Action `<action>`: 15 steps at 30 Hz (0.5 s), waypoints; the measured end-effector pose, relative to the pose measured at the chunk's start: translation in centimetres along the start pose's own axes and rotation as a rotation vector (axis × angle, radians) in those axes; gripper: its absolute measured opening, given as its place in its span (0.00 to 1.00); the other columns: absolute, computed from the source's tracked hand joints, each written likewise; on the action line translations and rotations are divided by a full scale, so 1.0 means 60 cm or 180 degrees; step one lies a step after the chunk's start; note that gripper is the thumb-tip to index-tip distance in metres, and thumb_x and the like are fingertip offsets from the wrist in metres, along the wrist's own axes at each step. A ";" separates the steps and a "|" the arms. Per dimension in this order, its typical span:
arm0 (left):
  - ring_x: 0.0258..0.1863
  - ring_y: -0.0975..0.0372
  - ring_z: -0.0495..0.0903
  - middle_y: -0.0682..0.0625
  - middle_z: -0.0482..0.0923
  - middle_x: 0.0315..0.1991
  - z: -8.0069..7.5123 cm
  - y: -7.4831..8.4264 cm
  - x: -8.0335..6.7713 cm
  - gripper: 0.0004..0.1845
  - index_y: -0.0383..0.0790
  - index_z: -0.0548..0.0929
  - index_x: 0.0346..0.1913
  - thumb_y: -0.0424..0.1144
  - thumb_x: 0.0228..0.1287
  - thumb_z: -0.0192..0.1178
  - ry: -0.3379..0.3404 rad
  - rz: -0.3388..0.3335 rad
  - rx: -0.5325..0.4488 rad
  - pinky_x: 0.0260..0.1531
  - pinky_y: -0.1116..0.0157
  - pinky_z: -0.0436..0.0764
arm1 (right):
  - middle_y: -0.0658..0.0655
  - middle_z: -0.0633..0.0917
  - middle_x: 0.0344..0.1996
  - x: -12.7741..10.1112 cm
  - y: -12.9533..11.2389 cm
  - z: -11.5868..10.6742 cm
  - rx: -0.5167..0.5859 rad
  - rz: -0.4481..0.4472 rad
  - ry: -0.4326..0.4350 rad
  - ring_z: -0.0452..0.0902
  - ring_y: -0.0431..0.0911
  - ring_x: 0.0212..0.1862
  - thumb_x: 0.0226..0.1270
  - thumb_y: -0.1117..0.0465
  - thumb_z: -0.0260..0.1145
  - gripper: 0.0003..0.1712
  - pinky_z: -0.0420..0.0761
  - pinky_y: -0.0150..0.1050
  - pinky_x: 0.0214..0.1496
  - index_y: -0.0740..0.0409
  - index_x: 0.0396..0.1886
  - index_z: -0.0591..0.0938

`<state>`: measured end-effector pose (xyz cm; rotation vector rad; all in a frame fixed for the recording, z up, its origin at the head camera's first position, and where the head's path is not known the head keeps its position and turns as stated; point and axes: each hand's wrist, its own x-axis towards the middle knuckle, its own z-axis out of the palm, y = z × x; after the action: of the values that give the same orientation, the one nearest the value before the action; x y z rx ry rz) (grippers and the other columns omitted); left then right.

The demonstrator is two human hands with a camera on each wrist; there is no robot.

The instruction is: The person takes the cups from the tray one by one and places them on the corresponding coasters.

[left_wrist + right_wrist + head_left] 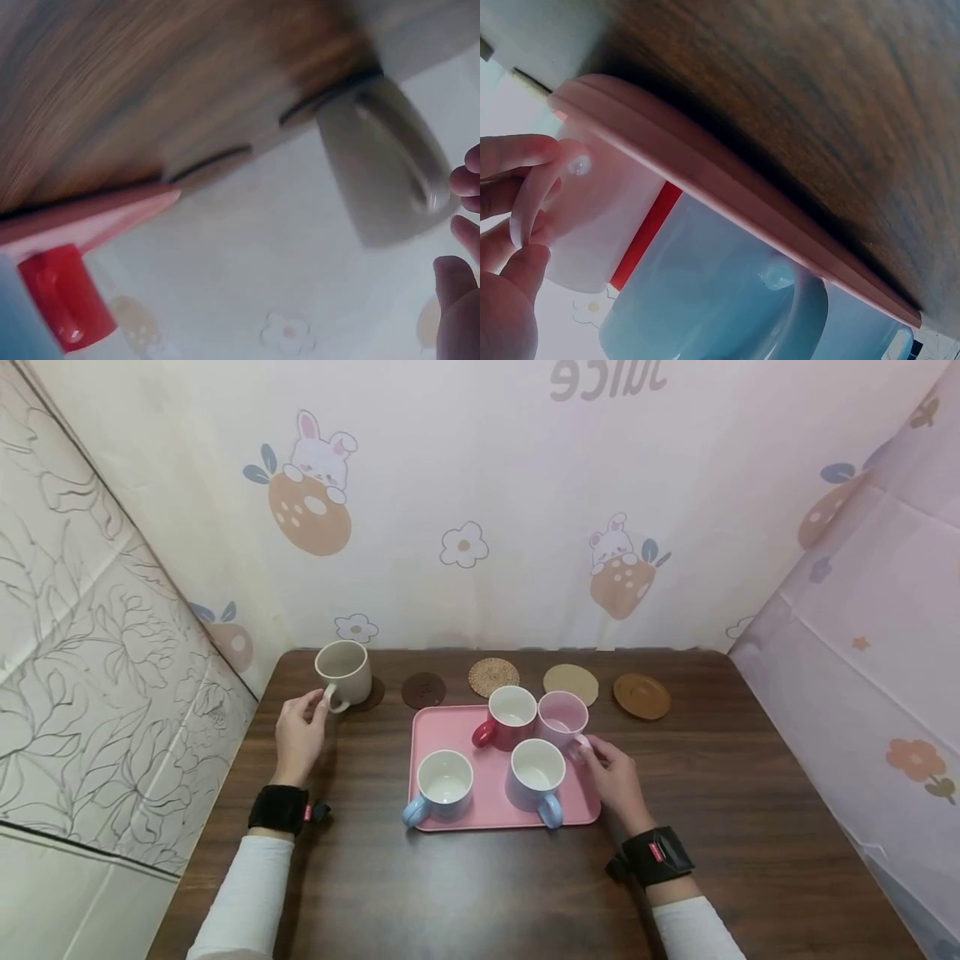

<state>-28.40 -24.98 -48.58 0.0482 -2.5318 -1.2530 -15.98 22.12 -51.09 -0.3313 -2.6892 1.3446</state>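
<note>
left hand (298,735): pinching glossy beige mug (343,672) handle | right hand (617,779): gripping pale-pink mug (562,720) handle

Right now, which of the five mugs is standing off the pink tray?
The beige mug, at the table's back left on a dark coaster. The left hand is at its handle. The red, pink and two blue mugs all sit on the pink tray.
</note>
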 end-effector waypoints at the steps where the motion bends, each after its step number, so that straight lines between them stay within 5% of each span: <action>1: 0.47 0.45 0.80 0.35 0.75 0.55 -0.001 0.006 -0.007 0.19 0.34 0.78 0.60 0.42 0.73 0.53 -0.0027 0.0041 -0.0021 0.48 0.58 0.78 | 0.67 0.80 0.58 -0.001 0.000 0.000 -0.0004 0.0008 0.0004 0.77 0.60 0.57 0.76 0.49 0.55 0.26 0.79 0.56 0.57 0.62 0.63 0.76; 7: 0.42 0.52 0.81 0.39 0.76 0.53 -0.004 0.037 -0.052 0.19 0.36 0.79 0.59 0.42 0.72 0.56 -0.0557 0.0397 -0.0207 0.40 0.77 0.74 | 0.69 0.79 0.59 0.000 0.000 0.001 -0.0006 0.0010 0.0011 0.77 0.60 0.57 0.76 0.50 0.54 0.26 0.78 0.55 0.58 0.64 0.63 0.75; 15: 0.35 0.59 0.79 0.37 0.75 0.51 0.008 0.062 -0.113 0.18 0.35 0.77 0.60 0.39 0.71 0.57 -0.1443 0.0639 -0.0795 0.24 0.60 0.83 | 0.68 0.78 0.60 0.003 0.000 0.000 0.0006 -0.0003 -0.0040 0.76 0.61 0.58 0.76 0.49 0.53 0.28 0.78 0.56 0.58 0.64 0.65 0.74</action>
<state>-21.70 -21.17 -47.73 -0.5936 -2.6217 -1.6300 -16.14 22.14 -51.10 -0.3224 -2.6978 1.3533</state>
